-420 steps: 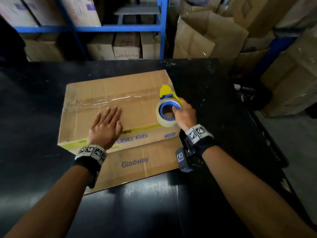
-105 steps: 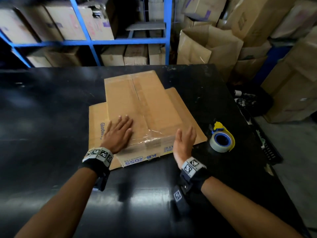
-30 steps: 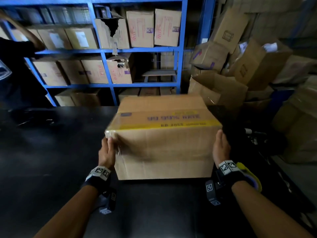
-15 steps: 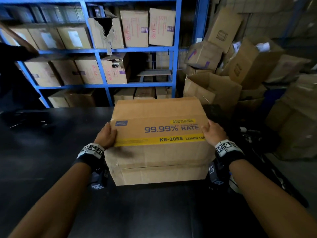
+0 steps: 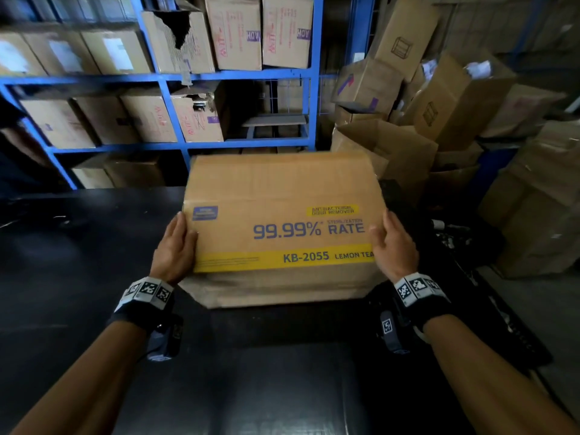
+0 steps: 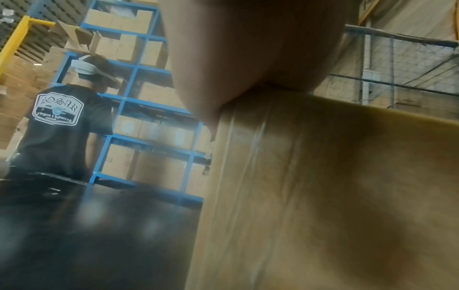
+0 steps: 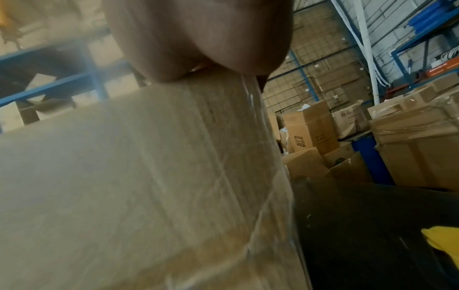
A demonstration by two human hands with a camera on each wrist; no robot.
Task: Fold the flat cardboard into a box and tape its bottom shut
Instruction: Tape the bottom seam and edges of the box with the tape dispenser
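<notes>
Two hands (image 5: pixel 175 252) (image 5: pixel 394 249) gripping box (image 5: pixel 282 221), right-wrist view shows tape (image 7: pixel 253 121)

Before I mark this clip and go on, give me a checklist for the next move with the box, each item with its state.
1. Brown printed cardboard box erected, no longer flat: ok.
2. Left hand holds the box's left edge: ok.
3. Right hand holds its right edge: ok.
4. Box's lower edge near the black table, whether it rests there or is lifted: cannot tell.
5. Clear tape runs down the box's side in the right wrist view; bottom seam itself hidden: cannot tell.
6. Yellow tape dispenser within reach, only a corner shows at the right: cannot tell.
</notes>
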